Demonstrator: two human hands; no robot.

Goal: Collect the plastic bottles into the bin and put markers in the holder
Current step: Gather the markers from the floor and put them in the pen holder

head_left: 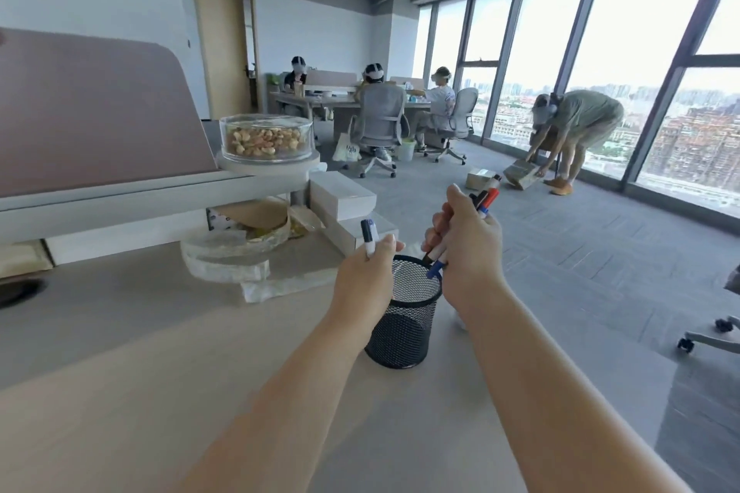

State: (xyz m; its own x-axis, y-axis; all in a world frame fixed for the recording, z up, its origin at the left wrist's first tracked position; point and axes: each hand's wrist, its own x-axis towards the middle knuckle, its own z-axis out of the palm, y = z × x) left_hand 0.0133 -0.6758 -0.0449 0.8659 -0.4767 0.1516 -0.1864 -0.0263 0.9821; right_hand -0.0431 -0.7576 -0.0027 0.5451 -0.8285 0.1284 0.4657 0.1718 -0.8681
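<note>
Head: right grip [468, 248] holds markers [486, 201] over holder [402, 332]; left grip [366, 274], marker [369, 237].

My right hand [470, 252] hides the markers' [491, 196] middles; I can't count them. The edge cuts a dark thing [18, 290] at nine o'clock, a chair [708, 337] at four o'clock.

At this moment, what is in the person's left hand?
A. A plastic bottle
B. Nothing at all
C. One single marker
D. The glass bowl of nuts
C: the left hand holds one marker upright at the rim of the black mesh holder, while the right hand grips a bunch of markers over it.
</note>
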